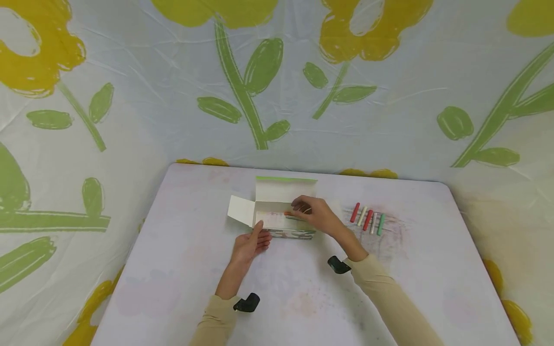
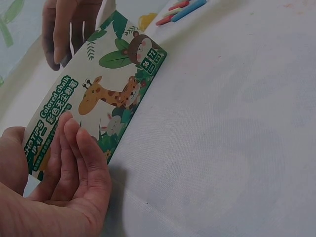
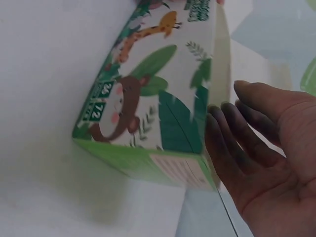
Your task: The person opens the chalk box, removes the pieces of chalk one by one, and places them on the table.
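Observation:
An open box of colored chalk (image 1: 292, 234), printed with a giraffe and other animals, sits on the table with its lid and left flap raised. My left hand (image 1: 247, 246) grips its front left corner, thumb at the rim and fingers against the printed front (image 2: 113, 84). Over the box's right part hangs my right hand (image 1: 318, 214), fingers loosely bent and thumb apart from them. In the right wrist view its darkened fingertips (image 3: 227, 108) are right at the rim, with nothing visible between them. A small orange-red piece (image 1: 287, 213) shows by the thumb in the head view.
Several chalk sticks, among them a red one (image 1: 355, 212) and a green one (image 1: 381, 224), lie in a row right of the box on smudged cloth. The pale table (image 1: 182, 269) meets flower-printed fabric walls (image 1: 173, 86) at the back and sides.

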The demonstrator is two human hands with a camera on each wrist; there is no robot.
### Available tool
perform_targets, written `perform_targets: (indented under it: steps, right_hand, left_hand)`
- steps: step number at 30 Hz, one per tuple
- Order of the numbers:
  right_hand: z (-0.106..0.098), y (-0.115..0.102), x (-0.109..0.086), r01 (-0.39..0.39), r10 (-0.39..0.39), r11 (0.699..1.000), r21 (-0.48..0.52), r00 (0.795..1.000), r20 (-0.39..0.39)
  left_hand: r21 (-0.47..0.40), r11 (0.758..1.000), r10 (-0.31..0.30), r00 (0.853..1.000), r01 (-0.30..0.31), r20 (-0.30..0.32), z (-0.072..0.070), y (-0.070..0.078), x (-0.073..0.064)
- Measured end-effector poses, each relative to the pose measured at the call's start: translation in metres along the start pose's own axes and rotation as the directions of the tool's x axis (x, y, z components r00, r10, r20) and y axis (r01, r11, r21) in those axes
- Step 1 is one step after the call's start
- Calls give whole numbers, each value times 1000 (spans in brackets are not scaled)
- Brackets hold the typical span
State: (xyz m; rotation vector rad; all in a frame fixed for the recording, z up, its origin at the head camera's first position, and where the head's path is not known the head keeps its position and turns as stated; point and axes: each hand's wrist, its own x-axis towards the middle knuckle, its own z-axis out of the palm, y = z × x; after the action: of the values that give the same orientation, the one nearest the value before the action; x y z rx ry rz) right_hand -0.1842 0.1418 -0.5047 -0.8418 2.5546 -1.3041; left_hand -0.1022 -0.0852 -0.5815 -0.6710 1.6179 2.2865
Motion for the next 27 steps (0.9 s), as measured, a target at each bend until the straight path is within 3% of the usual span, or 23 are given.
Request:
perform_targets:
  steps: [5,12,15,21,27]
  right_hand:
    - [15,7,6,55,-54,998,-3,992,115]
    - [25,8,16,52,-34,997,-60,962,271]
    - [26,6,21,25,13,994,-103,937,350]
    - [25,3,33,-44,139,979,-200,858,494]
    - [25,4,42,-83,211,965,-248,809,549]
  left_hand:
    - [1,1000,17,1000,-17,0,1,0,-1]
    - [0,1000,24,1000,-24,-12,2,-1,-3]
    - [-11,999,34,999,-34,-15,3,-2,-4]
    - [-33,998,47,999,-48,-25,5,-2,-6]
    - [-37,998,52,998,-53,-21,5,-3,-5]
